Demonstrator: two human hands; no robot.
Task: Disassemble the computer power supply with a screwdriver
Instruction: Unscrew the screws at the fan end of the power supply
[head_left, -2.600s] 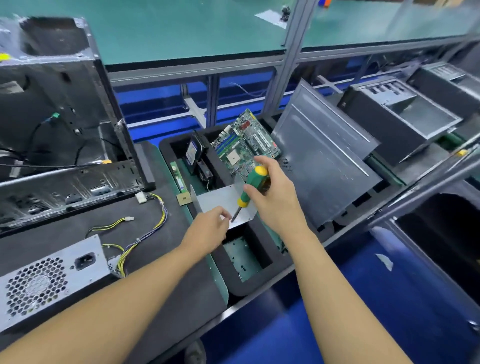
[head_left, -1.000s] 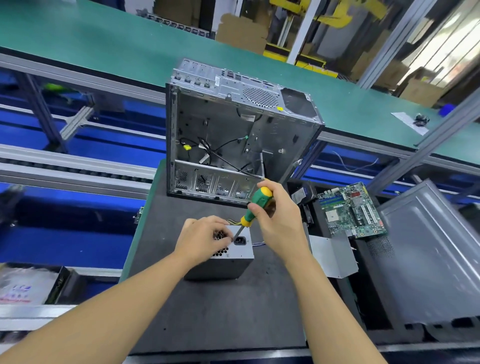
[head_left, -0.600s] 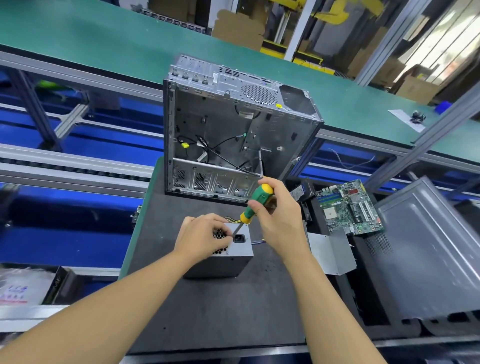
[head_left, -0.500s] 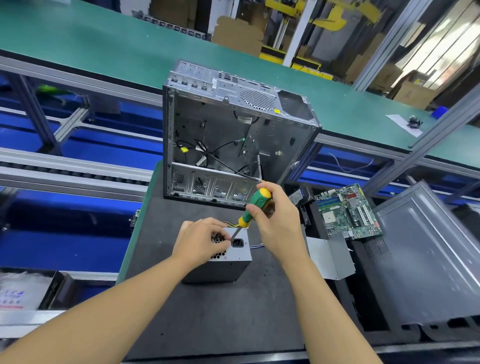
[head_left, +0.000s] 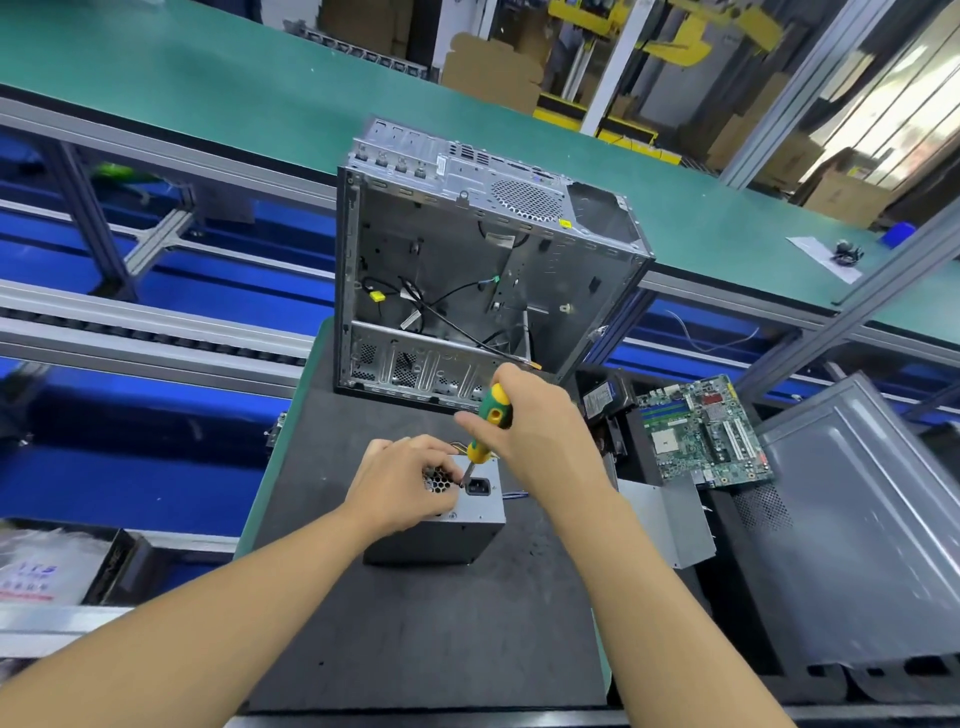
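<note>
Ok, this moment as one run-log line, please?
right hand grips screwdriver | tip at power supply top, beside socket | left hand rests on power supply | open computer case behind

Single head-worn wide-angle view, looking forward and down, close above the black work mat (head_left: 441, 639)

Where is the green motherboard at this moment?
In the head view the motherboard sits to the right of the right hand, beside the grey side panel.
</note>
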